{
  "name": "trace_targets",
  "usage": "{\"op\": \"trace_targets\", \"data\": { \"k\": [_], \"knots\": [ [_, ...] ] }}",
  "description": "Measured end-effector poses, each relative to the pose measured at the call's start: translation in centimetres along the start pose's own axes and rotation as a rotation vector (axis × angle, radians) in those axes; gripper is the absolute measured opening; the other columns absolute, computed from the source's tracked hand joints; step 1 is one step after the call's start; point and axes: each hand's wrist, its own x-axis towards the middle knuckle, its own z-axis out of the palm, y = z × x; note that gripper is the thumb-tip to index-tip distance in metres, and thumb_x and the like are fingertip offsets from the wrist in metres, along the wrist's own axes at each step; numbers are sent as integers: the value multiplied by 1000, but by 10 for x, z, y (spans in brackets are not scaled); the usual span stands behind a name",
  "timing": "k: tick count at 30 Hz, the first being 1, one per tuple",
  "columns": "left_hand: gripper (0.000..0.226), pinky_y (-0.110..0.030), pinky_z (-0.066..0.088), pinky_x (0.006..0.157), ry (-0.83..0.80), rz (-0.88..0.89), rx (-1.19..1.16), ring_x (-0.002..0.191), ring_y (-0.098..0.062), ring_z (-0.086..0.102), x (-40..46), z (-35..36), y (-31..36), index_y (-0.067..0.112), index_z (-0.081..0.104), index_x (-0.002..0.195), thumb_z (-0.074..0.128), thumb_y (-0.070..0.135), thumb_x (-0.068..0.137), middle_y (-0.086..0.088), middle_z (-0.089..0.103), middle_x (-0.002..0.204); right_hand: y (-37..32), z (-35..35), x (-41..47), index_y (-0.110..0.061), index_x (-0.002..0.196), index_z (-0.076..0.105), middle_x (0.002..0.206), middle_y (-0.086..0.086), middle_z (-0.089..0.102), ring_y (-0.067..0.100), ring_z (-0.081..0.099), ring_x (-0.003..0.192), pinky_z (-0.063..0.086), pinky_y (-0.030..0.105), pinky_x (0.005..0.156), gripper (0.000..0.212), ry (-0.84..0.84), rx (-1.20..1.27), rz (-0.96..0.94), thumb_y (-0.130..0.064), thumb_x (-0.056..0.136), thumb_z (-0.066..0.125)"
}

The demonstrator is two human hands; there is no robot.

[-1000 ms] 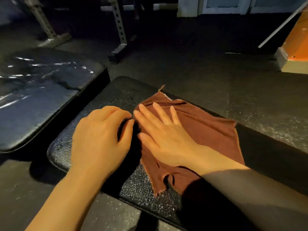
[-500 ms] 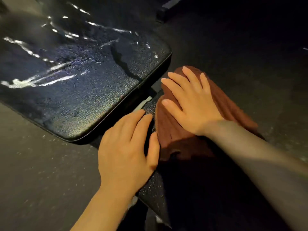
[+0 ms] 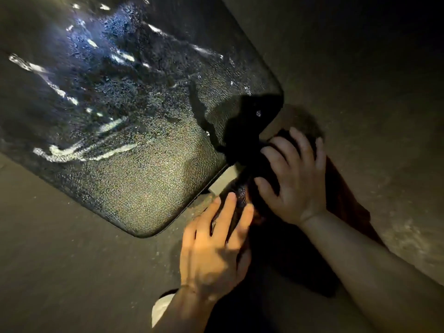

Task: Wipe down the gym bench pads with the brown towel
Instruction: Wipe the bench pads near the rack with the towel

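The right hand (image 3: 295, 183) pressed the brown towel (image 3: 341, 195) onto the narrow bench pad (image 3: 240, 195), fingers spread. At seven o'clock, the left hand (image 3: 213, 251) rested there, fingers straight. The wide pad (image 3: 134, 131) glistened at ten o'clock.

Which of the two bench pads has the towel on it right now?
The small dark pad under both hands, right of the gap: the brown towel lies there, under the right hand. The big pad shows only wet streaks.
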Motion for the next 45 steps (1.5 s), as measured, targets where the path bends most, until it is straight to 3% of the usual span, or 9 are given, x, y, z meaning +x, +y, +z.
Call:
{"op": "trace_targets", "data": {
  "k": [10, 16, 19, 25, 29, 33, 37, 41, 45],
  "knots": [
    [57, -39, 37, 85, -104, -34, 50, 126, -28, 46, 3, -4, 0, 26, 40, 146, 42, 43, 91, -8, 38, 151, 3, 5, -1, -19, 127, 48, 138, 7, 45, 36, 30, 140, 19, 67, 110, 52, 22, -20, -49, -55, 93, 32],
    [56, -40, 39, 87, -53, -21, 73, 128, -26, 46, 3, -2, -2, 25, 42, 145, 44, 49, 94, -8, 40, 148, 5, 8, -1, -19, 125, 51, 138, 7, 46, 35, 30, 139, 19, 67, 110, 51, 38, 21, -54, -55, 93, 36],
    [52, -42, 38, 92, -128, -47, 61, 131, -28, 42, 2, -7, 2, 25, 42, 143, 43, 46, 95, -7, 36, 150, 3, 6, -2, -17, 121, 60, 133, 10, 56, 36, 30, 139, 17, 67, 111, 52, -5, 47, -57, -53, 90, 40],
    [57, -42, 34, 92, -253, -124, 35, 133, -29, 41, 9, -17, 6, 25, 39, 143, 46, 39, 89, -8, 34, 153, 3, -4, 8, -16, 112, 67, 121, 9, 62, 36, 44, 130, 25, 65, 105, 49, -84, 75, -55, -50, 80, 52],
    [49, -44, 32, 99, -305, -210, 27, 132, -29, 39, 16, -27, 21, 23, 39, 142, 42, 35, 94, -7, 34, 150, 4, -11, 21, -19, 101, 68, 109, 3, 62, 32, 54, 118, 31, 54, 97, 37, -85, 106, 3, -50, 85, 55],
    [45, -47, 39, 103, -230, -308, 1, 130, -25, 41, 34, -39, 43, 21, 44, 138, 44, 34, 95, -5, 38, 145, 5, -22, 16, -20, 117, 66, 125, 5, 60, 30, 47, 130, 29, 58, 105, 44, -178, 233, 43, -50, 89, 49],
    [47, -44, 27, 111, -196, -175, -48, 135, -25, 38, 74, -38, 59, 21, 45, 139, 49, 28, 93, -7, 42, 146, 19, -37, -8, -20, 140, 50, 149, 11, 42, 33, 39, 138, 28, 61, 112, 54, -209, 406, 285, -43, 92, 44],
    [48, -47, 22, 115, -295, 14, -106, 139, -25, 35, 125, -14, 71, 23, 47, 139, 51, 26, 91, -8, 46, 147, 38, -46, -33, -19, 147, 35, 149, 16, 42, 38, 44, 133, 39, 58, 107, 61, -377, 404, 314, -31, 87, 36],
    [47, -49, 28, 113, -441, 227, 0, 132, -27, 43, 167, 14, 59, 22, 47, 141, 44, 31, 95, -7, 55, 136, 56, -53, -29, -21, 149, 36, 151, 5, 40, 28, 37, 137, 32, 43, 113, 65, -488, 460, 442, -32, 88, 52]
  ]
}}
